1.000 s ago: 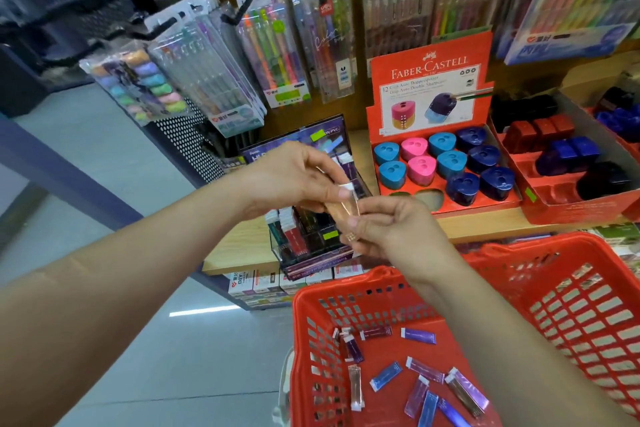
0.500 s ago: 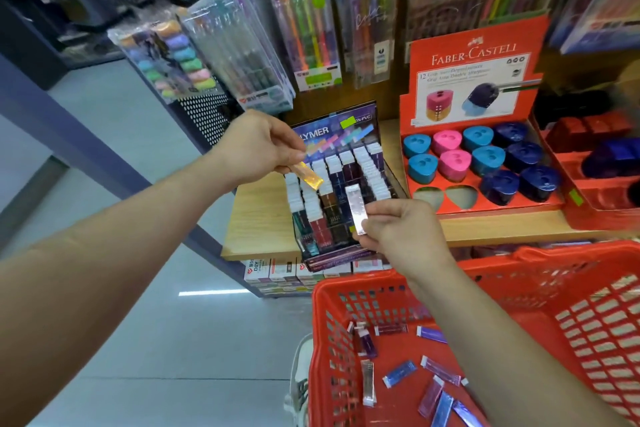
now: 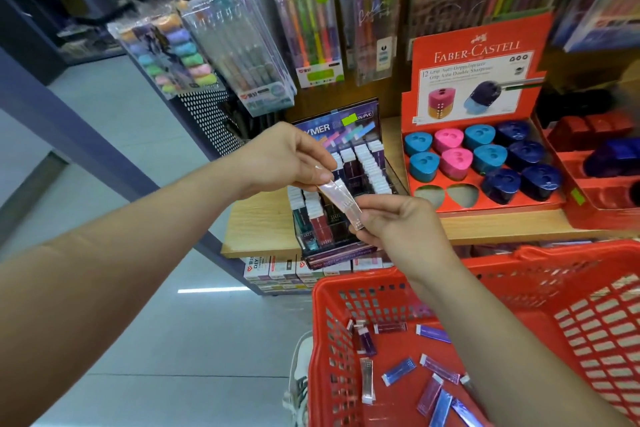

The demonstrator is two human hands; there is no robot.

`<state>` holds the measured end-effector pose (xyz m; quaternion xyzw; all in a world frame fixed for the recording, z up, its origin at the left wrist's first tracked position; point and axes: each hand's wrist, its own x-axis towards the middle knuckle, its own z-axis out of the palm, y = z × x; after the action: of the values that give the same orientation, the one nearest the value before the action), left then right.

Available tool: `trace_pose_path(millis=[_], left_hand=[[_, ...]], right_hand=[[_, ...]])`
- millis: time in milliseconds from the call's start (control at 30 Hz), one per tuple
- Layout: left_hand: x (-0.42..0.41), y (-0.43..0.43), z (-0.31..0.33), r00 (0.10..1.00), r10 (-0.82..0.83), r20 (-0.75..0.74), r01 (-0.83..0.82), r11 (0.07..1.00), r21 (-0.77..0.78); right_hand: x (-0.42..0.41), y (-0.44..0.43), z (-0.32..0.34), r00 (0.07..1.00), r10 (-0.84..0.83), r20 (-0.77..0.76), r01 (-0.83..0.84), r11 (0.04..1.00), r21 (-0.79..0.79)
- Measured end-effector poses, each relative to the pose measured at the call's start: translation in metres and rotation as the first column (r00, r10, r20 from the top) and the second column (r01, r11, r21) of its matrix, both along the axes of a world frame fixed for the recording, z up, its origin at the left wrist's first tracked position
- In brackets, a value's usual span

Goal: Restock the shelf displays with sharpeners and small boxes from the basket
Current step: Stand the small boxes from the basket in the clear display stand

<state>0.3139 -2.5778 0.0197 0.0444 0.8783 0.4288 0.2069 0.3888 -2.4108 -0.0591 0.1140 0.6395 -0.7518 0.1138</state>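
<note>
**1 small box in both hands, rack cell yet to be filled**

At the left, my left hand (image 3: 291,163) is raised in front of the shelf. Its thumb and fingertips pinch the upper end of a slim, pale pink translucent plastic box (image 3: 341,200). The box slants down to the right in the air, just in front of the dark purple display rack (image 3: 367,163) of small white-capped boxes, and touches only the 2 hands. I cannot tell whether a 2nd clear piece sits under the left fingertips. The right hand (image 3: 398,224) grips the lower end of the same box, fingers curled round it.

I judge the step in hand to be the small-box restock, with 1 box picked and not yet placed. The rack stands on the light wooden shelf (image 3: 256,218). Its back rows look full, while the cells near its front look open. The next move calls for 1 hand to let go and the other to turn the box upright. It then goes into an open cell without knocking its neighbours.

Further right, the red cardboard Faber-Castell sharpener tray (image 3: 478,80) holds 10 triangular plastic sharpeners (image 3: 488,158) and shows 2 empty wells (image 3: 460,196) at its front left. At the lower right, the red plastic mesh basket (image 3: 381,282) carries loose slim boxes (image 3: 398,366) in blue, purple and clear. No sharpeners show in the part the arm leaves visible. By my reckoning a good deal of restocking remains.
</note>
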Motion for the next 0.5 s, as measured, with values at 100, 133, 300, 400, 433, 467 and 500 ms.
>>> trace_pose_path(millis=[100, 133, 300, 400, 433, 467, 500], left_hand=[[0.005, 0.012, -0.003, 0.999, -0.053, -0.013, 0.052, 0.997, -0.057], [0.007, 0.016, -0.004, 0.997, -0.074, -0.025, 0.072, 0.995, -0.073], [0.0, 0.018, -0.009, 0.98, -0.011, -0.201, -0.017, 0.991, -0.134], [-0.005, 0.014, -0.022, 0.913, -0.234, -0.334, 0.007, 0.827, -0.563], [-0.004, 0.016, -0.026, 0.905, -0.284, -0.318, 0.022, 0.777, -0.629], [-0.004, 0.018, -0.028, 0.895, -0.317, -0.313, 0.029, 0.742, -0.67], [-0.004, 0.021, -0.03, 0.884, -0.345, -0.316, 0.028, 0.714, -0.7]], right_hand=[[0.001, 0.002, 0.003, 0.999, 0.01, 0.034, -0.006, 0.992, -0.126], [0.001, 0.003, 0.003, 0.999, 0.019, 0.037, -0.013, 0.989, -0.149], [0.002, 0.013, 0.002, 0.997, -0.06, 0.046, 0.065, 0.991, -0.12], [0.004, 0.022, 0.001, 0.99, -0.121, 0.067, 0.129, 0.982, -0.137], [0.005, 0.025, 0.001, 0.991, -0.117, 0.065, 0.125, 0.983, -0.132], [0.005, 0.026, 0.001, 0.992, -0.109, 0.06, 0.116, 0.984, -0.133], [0.006, 0.027, 0.002, 0.993, -0.101, 0.056, 0.108, 0.984, -0.139]])
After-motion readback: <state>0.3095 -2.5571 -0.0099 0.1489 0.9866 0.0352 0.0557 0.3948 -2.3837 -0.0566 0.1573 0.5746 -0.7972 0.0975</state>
